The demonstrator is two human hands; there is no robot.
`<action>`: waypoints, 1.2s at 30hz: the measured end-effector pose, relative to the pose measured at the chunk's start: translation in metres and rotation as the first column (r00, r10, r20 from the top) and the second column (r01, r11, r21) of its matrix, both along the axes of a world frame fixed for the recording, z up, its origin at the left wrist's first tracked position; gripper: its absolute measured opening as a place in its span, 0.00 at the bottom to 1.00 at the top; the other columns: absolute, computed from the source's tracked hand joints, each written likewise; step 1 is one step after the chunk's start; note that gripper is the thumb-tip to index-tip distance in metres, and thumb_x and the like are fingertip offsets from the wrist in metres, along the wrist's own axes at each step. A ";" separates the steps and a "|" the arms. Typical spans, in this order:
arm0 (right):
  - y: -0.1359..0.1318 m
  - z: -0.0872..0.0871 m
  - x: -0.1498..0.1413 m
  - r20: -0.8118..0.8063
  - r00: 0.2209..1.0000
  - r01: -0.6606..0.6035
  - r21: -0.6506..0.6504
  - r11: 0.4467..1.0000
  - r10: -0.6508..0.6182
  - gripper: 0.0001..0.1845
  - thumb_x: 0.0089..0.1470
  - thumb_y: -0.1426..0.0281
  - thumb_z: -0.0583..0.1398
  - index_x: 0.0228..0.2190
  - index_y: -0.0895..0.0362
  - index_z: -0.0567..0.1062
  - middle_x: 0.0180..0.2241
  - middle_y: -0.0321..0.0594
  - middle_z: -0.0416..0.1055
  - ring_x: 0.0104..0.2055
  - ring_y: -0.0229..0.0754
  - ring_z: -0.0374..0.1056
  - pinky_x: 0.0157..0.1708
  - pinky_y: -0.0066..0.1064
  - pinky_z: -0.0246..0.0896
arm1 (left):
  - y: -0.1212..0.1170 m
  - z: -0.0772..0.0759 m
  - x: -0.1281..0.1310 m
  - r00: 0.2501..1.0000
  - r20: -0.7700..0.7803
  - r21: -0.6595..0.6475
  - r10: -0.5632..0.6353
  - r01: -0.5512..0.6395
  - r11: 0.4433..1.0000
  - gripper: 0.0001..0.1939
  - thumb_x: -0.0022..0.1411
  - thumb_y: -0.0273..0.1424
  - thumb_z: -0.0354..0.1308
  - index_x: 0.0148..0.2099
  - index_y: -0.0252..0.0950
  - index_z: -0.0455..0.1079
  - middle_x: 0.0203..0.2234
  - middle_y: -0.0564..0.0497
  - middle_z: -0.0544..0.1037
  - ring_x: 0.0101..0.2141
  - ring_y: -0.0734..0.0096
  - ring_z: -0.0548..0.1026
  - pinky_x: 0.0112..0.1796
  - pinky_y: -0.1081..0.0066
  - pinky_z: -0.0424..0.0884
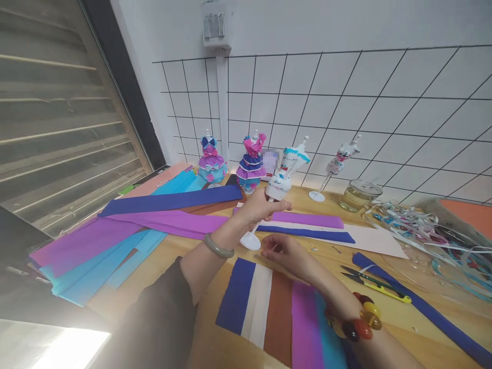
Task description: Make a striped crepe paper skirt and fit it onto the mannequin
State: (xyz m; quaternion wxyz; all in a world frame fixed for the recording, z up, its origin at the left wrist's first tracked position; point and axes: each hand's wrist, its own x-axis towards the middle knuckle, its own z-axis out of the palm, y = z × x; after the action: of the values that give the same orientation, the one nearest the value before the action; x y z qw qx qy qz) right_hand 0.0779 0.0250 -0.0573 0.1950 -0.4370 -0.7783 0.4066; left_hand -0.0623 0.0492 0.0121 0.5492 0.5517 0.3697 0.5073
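Left fingers: gripping the white dress form point(280, 185) just under its body; the left hand point(264, 207) is wearing a bangle point(218, 247).
Right fingers: curling inward near the round base point(250, 241); whether the right hand point(283, 252) is pinching anything, I cannot tell.
White dress form: leaning toward 1 o'clock, wearing a blue-edged white collar piece point(297, 154); it is serving as the clock's centre below.
6 o'clock: coloured strips point(279, 312) are lying side by side.
4 o'clock: yellow-handled snips point(374, 285) are resting beside a long blue strip point(430, 312).
3 o'clock: a glass cup point(359, 196) is standing before tangled ribbons point(417, 225).
2 to 3 o'clock: a printed form point(338, 163) is tilting.
10 o'clock: two dressed forms point(251, 165) are standing by the wall point(269, 113).
8 to 9 o'clock: purple and blue strips point(96, 251) are fanning out.
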 end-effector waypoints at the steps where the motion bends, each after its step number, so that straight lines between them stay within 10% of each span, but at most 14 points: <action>1: 0.003 0.007 0.004 -0.029 0.999 0.025 0.013 1.000 -0.025 0.15 0.45 0.63 0.61 0.36 0.58 0.75 0.31 0.39 0.74 0.30 0.40 0.66 0.29 0.31 0.60 | 0.000 -0.001 0.002 1.000 0.031 0.005 -0.006 0.005 1.000 0.18 0.44 0.36 0.67 0.33 0.33 0.63 0.26 0.50 0.74 0.16 0.85 0.59 0.15 0.79 0.50; 6: 0.006 0.033 0.017 -0.172 0.981 0.097 0.044 0.994 -0.088 0.21 0.48 0.61 0.60 0.43 0.57 0.73 0.42 0.44 0.74 0.37 0.44 0.68 0.37 0.35 0.62 | -0.003 -0.010 0.018 0.986 0.136 0.049 0.099 -0.107 0.993 0.16 0.48 0.37 0.64 0.33 0.32 0.66 0.27 0.51 0.74 0.15 0.86 0.59 0.16 0.77 0.54; 12: 0.003 0.028 0.008 -0.276 0.958 0.103 0.090 0.991 -0.075 0.15 0.50 0.59 0.58 0.33 0.58 0.76 0.32 0.41 0.76 0.32 0.43 0.69 0.31 0.32 0.62 | -0.013 -0.011 0.035 0.961 0.194 0.081 0.196 -0.214 0.973 0.14 0.45 0.34 0.65 0.32 0.32 0.68 0.27 0.48 0.76 0.28 0.73 0.73 0.31 0.73 0.67; 20: 0.008 0.021 0.011 -0.223 0.972 0.123 0.218 0.968 -0.074 0.14 0.54 0.62 0.55 0.27 0.58 0.73 0.25 0.37 0.73 0.27 0.39 0.66 0.25 0.28 0.58 | -0.008 -0.009 0.026 0.967 -0.184 0.211 0.175 -0.136 0.968 0.17 0.50 0.37 0.63 0.39 0.32 0.67 0.35 0.45 0.76 0.36 0.67 0.74 0.38 0.68 0.68; 29: 0.035 0.035 0.040 -0.025 0.965 0.249 0.396 0.884 -0.261 0.11 0.56 0.67 0.52 0.30 0.57 0.74 0.27 0.39 0.74 0.29 0.41 0.68 0.29 0.29 0.57 | 0.011 -0.027 0.003 0.757 -0.641 0.054 0.129 -0.123 0.991 0.43 0.43 0.52 0.61 0.56 0.32 0.58 0.38 0.46 0.75 0.41 0.62 0.72 0.38 0.70 0.66; 36: 0.113 0.029 0.068 0.127 0.899 0.321 0.461 0.827 -0.419 0.13 0.58 0.63 0.55 0.40 0.59 0.72 0.39 0.41 0.72 0.37 0.40 0.69 0.38 0.38 0.64 | -0.004 -0.032 0.004 0.332 -0.926 -0.127 -0.178 0.169 0.977 0.20 0.42 0.47 0.61 0.32 0.36 0.72 0.27 0.50 0.76 0.27 0.65 0.73 0.26 0.71 0.61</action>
State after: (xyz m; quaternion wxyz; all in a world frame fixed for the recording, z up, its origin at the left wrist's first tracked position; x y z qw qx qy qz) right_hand 0.1459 0.1376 -0.0282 0.2731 -0.5692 -0.7649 0.1279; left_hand -0.0578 0.0456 -0.0195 0.2943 0.7756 0.5570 0.0407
